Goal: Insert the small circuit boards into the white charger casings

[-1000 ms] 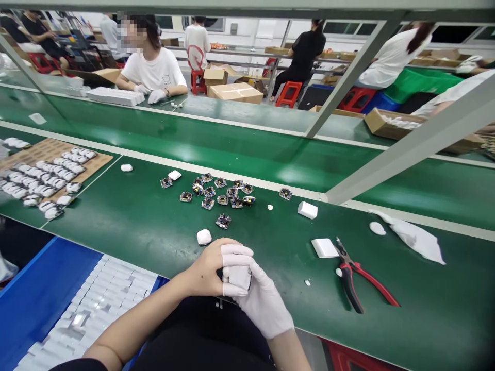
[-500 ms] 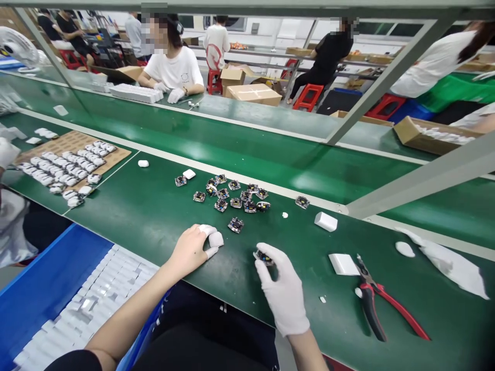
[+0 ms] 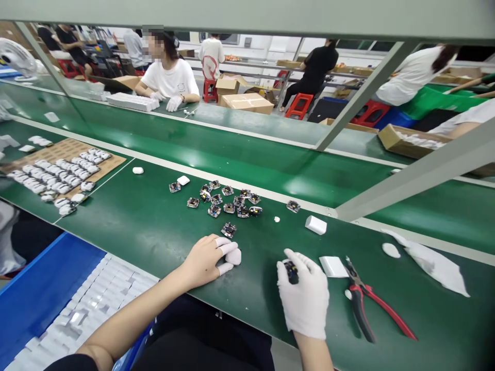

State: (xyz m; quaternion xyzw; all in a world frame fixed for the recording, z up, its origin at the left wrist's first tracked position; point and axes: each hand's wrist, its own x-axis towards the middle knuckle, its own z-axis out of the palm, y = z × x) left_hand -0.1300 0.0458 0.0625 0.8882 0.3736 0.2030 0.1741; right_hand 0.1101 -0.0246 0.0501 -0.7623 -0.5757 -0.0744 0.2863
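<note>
My left hand (image 3: 211, 260), with white covers on some fingers, pinches a small rounded white piece (image 3: 233, 254) low over the green table (image 3: 154, 226). My right hand (image 3: 303, 293) wears a white glove and grips a small dark circuit module (image 3: 291, 271) between thumb and fingers; part of it is hidden. Just beyond my left hand lies a single circuit module (image 3: 228, 230). Several more modules (image 3: 229, 207) form a loose group behind it. To the right of my right hand are a white case (image 3: 333, 267) and red-and-black pliers (image 3: 359, 293).
Another white case (image 3: 316, 225) lies near the metal post (image 3: 371, 190). At far right is a white sheet (image 3: 436, 263). A cardboard tray (image 3: 112, 161) bears rows of white pieces at left, above a blue bin (image 3: 31, 278) of white parts. Co-workers sit beyond.
Both hands have moved right and slightly nearer, each still holding its piece. My right hand has turned, hiding more of the module. The camera view has shifted a little.
</note>
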